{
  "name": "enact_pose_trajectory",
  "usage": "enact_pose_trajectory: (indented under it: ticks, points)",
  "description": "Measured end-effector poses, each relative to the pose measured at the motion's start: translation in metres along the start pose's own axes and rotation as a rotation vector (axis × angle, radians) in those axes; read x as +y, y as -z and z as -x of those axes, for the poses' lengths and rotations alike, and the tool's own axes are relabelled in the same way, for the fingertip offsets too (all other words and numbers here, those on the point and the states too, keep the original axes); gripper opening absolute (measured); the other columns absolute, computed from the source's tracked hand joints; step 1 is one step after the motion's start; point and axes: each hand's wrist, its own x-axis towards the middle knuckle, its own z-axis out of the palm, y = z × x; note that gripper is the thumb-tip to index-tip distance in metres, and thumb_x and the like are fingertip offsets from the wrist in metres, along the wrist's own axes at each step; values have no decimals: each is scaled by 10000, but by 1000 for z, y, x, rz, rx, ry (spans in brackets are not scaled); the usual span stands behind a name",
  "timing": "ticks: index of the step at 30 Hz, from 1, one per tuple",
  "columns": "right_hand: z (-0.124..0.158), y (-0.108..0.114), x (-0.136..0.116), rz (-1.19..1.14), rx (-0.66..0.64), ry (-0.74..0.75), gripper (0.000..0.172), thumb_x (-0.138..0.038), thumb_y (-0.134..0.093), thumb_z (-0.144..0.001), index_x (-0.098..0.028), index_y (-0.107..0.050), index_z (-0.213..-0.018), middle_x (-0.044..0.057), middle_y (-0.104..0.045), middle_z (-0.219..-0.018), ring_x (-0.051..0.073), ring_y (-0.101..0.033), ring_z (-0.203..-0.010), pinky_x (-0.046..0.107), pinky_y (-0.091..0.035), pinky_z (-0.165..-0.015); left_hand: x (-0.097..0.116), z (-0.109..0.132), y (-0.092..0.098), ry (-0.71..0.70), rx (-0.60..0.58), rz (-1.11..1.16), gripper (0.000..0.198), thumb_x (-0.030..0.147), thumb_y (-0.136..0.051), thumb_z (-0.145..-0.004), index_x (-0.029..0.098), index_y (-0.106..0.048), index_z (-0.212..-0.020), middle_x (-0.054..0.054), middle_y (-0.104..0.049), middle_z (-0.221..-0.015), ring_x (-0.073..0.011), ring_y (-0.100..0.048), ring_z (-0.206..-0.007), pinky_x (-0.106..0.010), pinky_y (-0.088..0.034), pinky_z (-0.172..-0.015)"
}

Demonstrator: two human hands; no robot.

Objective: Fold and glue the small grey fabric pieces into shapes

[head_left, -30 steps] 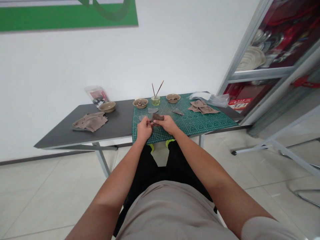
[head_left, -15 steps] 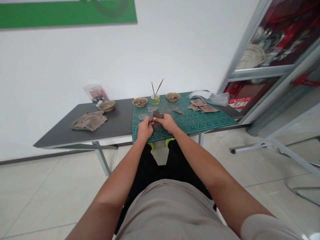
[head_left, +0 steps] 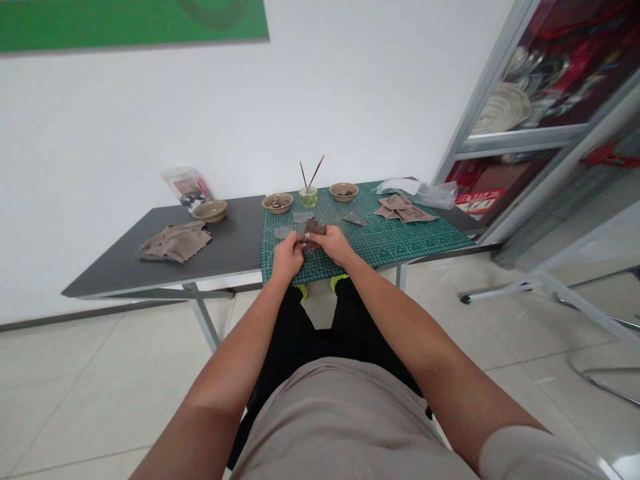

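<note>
My right hand [head_left: 337,245] is closed on a small folded piece of brown cloth [head_left: 315,228] over the front part of the green cutting mat [head_left: 395,241]. Close against it, the fingers of my left hand [head_left: 288,259] are pinched together at the cloth's left side. A small dark thing shows at those fingertips, too small to name. Just beyond my hands lie small clear plastic bags [head_left: 303,217], and another small bag [head_left: 355,219] with something brownish in it is to the right.
Two tan bowls with small brown pieces, the left bowl [head_left: 277,209] and the right bowl [head_left: 344,199], flank a glass jar [head_left: 309,197] holding two thin sticks. Brown cloths [head_left: 404,209] and plastic bags [head_left: 435,195] lie right. Another bowl [head_left: 210,218] and cloth [head_left: 176,243] are left.
My hands stay together at nearly the same place, with the cloth turned slightly between the fingers. The whole view has shifted a little.
</note>
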Motion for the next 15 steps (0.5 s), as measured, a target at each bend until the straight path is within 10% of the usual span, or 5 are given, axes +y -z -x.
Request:
enact_pose_trajectory:
  ticks: [6, 15]
  points:
    - [-2, -4, 1, -120, 123, -41, 293, -381, -777, -667, -137, -649, -765, 22, -673, -653, 150, -634, -578, 282, -537, -578, -5, -4, 0, -1, 108, 88, 50, 199, -593, -807, 198, -579, -759, 6, -599, -713, -142, -561, -686, -251, -441, -649]
    - [1, 10, -6, -309, -57, -123, 338, -341, -829, -633, -129, -663, -837, 38, -705, -750, 151, -666, -645, 305, -571, -662, -13, -7, -3, 72, 141, 352, 177, 211, -601, -811, 194, -681, -967, -22, -700, -875, -134, -667, -726, -288, -541, -744]
